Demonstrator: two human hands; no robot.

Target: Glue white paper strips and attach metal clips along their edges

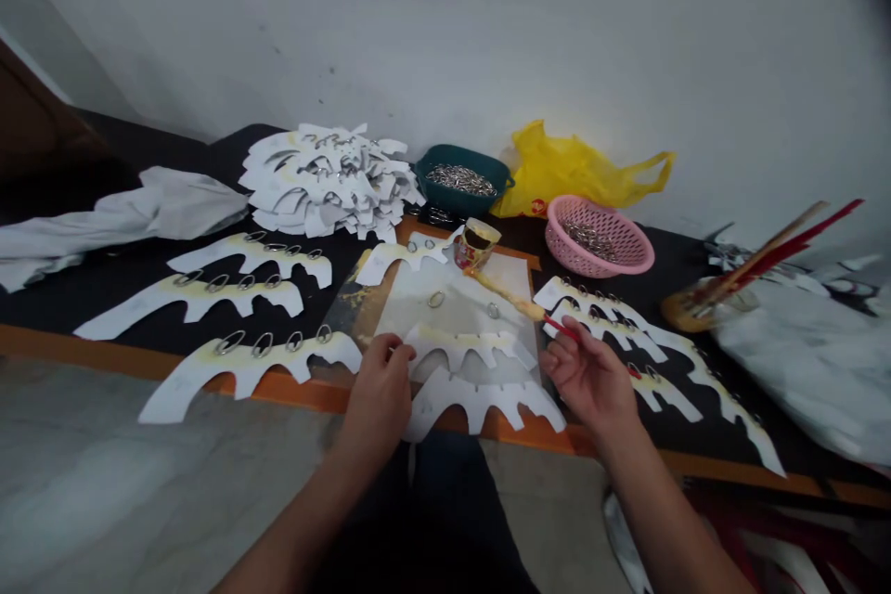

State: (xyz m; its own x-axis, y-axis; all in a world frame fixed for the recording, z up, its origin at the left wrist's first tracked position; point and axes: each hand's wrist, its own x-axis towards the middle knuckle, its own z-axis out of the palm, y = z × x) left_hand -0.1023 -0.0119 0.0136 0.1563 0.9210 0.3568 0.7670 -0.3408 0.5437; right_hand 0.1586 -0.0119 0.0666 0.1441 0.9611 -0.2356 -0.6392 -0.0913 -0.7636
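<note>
Our right hand (pixel 591 371) grasps the brush (pixel 511 299), its tip near the can (pixel 474 246). Our left hand (pixel 380 394) curls by the nearer white pieces (pixel 452 348) on the table (pixel 70 349); grip unclear. Coating in hand, we judge; next calls for steady strokes.

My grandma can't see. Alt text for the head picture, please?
A person's right hand holds a red stick coated yellowish at one end, while the left hand is beside a flat, scalloped white cutout. Behind, a green plastic basket and a pink holed plastic basket hold small silvery metal pieces.
</note>
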